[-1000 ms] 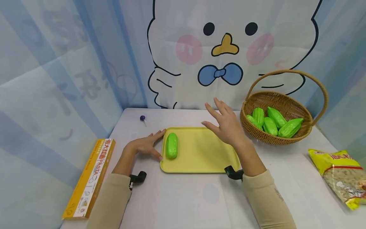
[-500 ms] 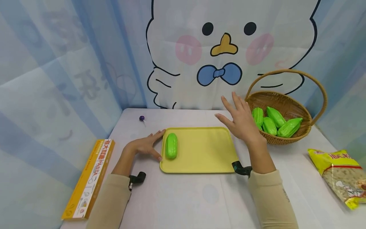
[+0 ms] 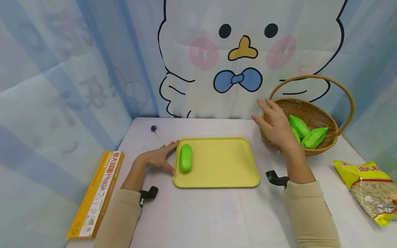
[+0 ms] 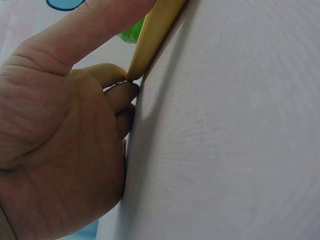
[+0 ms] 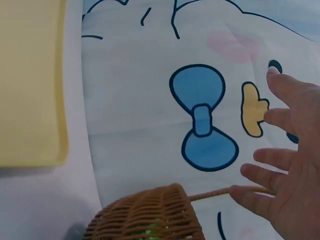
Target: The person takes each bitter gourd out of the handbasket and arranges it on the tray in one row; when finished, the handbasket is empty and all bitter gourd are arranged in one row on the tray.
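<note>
1. Right hand (image 3: 276,125) had slid over from above the tray's upper right corner to the basket's left side, right of the frame's centre; the left hand (image 3: 156,159) hadn't budged.
2. That right hand was spread pretty wide, fingers apart and holding nothing. It blocked the left part of the wicker basket (image 3: 305,107), and I couldn't tell if it was touching it.
3. Left hand, left of centre, had thumb and index finger spread wide too, both against the left edge of the yellow tray (image 3: 221,163).
4. One green ridged vegetable (image 3: 185,158) lay lengthwise on the tray's left end, near the middle of the frame.
5. More green vegetables (image 3: 314,138) sat in the basket at the right, some partly hidden behind the hand.
6. Around the table: purple lollipop (image 3: 153,128) above the left hand, pasta box (image 3: 96,194) at lower left, yellow snack bag (image 3: 369,189) at lower right.
7. Behind it all hung a blue-and-white curtain (image 3: 186,27) with a cartoon face and bow tie.
</note>
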### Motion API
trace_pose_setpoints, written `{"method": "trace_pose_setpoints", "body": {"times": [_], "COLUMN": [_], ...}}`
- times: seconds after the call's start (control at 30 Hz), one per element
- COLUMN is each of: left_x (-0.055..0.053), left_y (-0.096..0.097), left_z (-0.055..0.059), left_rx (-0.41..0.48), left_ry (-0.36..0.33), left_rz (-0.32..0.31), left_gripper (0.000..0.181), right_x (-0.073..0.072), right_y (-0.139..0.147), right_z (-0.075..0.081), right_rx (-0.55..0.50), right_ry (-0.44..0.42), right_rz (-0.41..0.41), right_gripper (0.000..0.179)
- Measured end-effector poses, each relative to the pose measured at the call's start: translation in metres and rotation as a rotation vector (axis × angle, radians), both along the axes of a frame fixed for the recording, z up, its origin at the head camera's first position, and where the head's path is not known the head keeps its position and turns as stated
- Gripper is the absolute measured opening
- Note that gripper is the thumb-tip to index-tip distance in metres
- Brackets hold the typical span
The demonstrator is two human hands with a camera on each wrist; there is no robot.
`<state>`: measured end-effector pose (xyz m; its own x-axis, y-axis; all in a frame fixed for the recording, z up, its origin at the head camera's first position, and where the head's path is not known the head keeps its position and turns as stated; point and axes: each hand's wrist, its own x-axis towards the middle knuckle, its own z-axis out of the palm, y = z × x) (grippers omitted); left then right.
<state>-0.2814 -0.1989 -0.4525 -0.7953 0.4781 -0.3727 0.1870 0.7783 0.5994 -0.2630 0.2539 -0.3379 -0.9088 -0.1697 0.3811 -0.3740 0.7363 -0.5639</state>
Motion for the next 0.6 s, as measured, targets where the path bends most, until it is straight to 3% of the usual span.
{"method": "trace_pose_setpoints", "body": {"times": [0.23, 0.47, 0.6], "left_x": [0.000, 0.000, 0.000], "left_y": [-0.003, -0.002, -0.002], "left_z": [0.000, 0.000, 0.001], "left_rx": [-0.001, -0.007, -0.004], "left_ry": [0.012, 0.014, 0.005], "left_rz": [-0.003, -0.008, 0.002], "left_gripper": [0.139, 0.139, 0.139], "right_x": [-0.004, -0.010, -0.016], "right_y": [0.026, 0.062, 0.080], "right_z": [0.004, 0.000, -0.005], "right_rx": [-0.033, -0.010, 0.024], "right_ry": [-0.049, -0.087, -0.149], "right_rz": [0.015, -0.025, -0.053], "right_gripper": [0.063, 0.063, 0.066]}}
